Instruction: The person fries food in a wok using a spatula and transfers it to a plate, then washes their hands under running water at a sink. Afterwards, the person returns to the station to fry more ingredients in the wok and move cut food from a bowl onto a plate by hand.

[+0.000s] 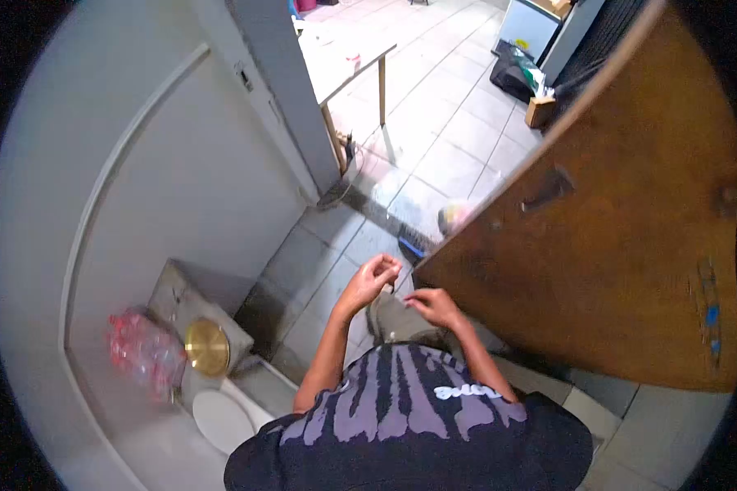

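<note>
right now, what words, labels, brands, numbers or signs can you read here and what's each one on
None can be read with certainty.
White script on the dark shirt: looks like lettering, too blurred to read.
Large grey shapes on the same shirt: possibly stylised letters, no word I can make out.
Yellow mark on the white boxy unit beyond the doorway: too small to read.
Blue patches on the brown door: no readable text.

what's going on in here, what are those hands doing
A person in a black printed T-shirt is beside an open wooden door. The left hand and right hand are apart, held out in front of the torso, above the tiled floor. Neither touches the door. Whether either holds something small is too unclear to tell.
</note>
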`<state>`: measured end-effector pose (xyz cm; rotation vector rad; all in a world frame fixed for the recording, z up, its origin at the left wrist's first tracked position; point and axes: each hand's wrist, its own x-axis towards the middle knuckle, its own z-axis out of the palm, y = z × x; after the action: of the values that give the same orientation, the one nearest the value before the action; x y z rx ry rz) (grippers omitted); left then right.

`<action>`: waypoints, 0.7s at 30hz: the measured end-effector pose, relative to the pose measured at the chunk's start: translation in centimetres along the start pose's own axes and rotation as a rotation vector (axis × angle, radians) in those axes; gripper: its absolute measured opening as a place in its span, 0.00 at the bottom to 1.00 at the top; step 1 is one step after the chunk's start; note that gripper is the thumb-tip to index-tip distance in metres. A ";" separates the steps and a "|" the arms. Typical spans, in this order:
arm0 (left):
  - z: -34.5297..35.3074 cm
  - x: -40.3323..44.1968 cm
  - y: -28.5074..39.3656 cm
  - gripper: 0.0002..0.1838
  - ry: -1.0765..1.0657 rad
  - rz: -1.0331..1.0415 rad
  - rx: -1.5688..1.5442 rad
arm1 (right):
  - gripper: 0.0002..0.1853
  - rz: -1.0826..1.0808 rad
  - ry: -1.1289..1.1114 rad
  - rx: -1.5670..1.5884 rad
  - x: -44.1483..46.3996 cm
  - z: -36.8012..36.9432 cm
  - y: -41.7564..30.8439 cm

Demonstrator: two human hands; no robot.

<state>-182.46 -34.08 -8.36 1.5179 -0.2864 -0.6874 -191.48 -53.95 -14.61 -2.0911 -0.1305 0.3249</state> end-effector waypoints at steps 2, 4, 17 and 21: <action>-2.5 3.9 0.3 0.15 -0.028 -0.028 0.075 | 0.10 -0.046 -0.019 0.061 4.6 0.4 0.8; -4.4 8.1 2.3 0.16 -0.055 -0.030 0.117 | 0.10 -0.043 -0.064 0.026 9.7 -1.2 0.4; -15.9 33.7 11.2 0.17 -0.298 -0.029 0.205 | 0.11 0.247 0.525 0.479 27.6 -12.1 2.6; -18.4 42.1 14.8 0.17 -0.410 -0.019 0.257 | 0.11 0.350 0.718 0.351 31.8 -15.3 2.7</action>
<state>-135.45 -44.59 -5.35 1.6139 -0.6921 -1.0069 -156.75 -60.89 -15.07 -1.7550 0.6761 -0.2003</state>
